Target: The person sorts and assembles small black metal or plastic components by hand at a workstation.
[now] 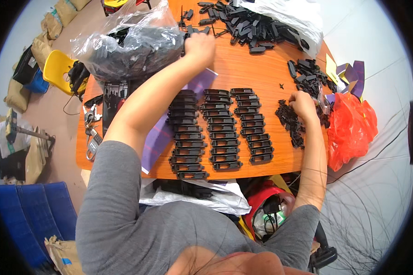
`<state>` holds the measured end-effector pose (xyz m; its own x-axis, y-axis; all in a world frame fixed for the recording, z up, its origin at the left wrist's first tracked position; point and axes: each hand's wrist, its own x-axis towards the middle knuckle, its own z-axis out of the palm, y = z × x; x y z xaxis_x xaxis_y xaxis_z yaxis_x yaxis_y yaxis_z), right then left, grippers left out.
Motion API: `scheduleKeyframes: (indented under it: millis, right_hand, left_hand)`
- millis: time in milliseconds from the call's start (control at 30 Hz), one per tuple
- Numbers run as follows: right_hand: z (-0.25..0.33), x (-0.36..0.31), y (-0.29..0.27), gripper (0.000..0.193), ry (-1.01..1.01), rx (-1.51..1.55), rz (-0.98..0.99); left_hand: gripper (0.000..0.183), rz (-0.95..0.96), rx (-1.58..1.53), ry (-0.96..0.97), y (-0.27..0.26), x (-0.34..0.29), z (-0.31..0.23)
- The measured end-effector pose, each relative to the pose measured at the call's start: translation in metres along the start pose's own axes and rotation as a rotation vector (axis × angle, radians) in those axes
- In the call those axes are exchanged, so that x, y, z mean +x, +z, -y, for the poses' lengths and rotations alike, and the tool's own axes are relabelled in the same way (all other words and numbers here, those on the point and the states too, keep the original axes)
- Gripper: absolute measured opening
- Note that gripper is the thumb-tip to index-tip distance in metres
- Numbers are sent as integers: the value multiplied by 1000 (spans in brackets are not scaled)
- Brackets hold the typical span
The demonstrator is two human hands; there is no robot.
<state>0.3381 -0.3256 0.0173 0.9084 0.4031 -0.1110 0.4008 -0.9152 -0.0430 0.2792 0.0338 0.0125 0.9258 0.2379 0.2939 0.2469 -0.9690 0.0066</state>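
My left hand (200, 48) reaches to the far side of the table, closed beside a clear plastic bag (133, 55) full of black parts. What its fingers hold is hidden. Over a heap of tiny black plastic pieces (289, 120) on the right, my right hand (303, 105) has its fingers drawn together; anything in them is too small to make out. Between my arms lie three columns of black plastic frames with open slots: a left column (188, 144), a middle column (223, 134) and a right column (257, 123).
A pile of long black parts (248, 27) lies at the back beside a white bag (293, 18). More black pieces (309, 75) and a red plastic bag (351, 128) are at the right. Keys (92, 137), a dark phone-like device (114, 103) and purple paper (156, 142) lie left.
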Motion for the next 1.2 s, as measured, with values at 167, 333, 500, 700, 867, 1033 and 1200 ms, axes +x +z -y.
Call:
scheduleKeyframes:
  millis: [167,333,500,700,867,1033,1200]
  right_hand:
    - [-14,1,8,22,20,195,-143]
    - [-12,-7,-2,22,7,52,-137]
    - [5,-13,-4,23,105,107,-166]
    - [22,-10,3,22,4,628,-347]
    - [64,-3,5,17,-43,530,-306]
    - [81,1,18,11,-94,224,-229]
    - [80,3,20,11,-97,176,-193]
  left_hand:
    - [20,130,-23,-7,5,10,-1]
    - [24,29,21,-10,9,2,-12]
    - [27,177,-27,-11,14,10,8]
    - [24,42,-232,30,2,9,6]
    - [48,309,-653,189,16,5,-23]
    - [57,383,-481,107,18,22,-43]
    - [59,419,-343,231,10,24,-71]
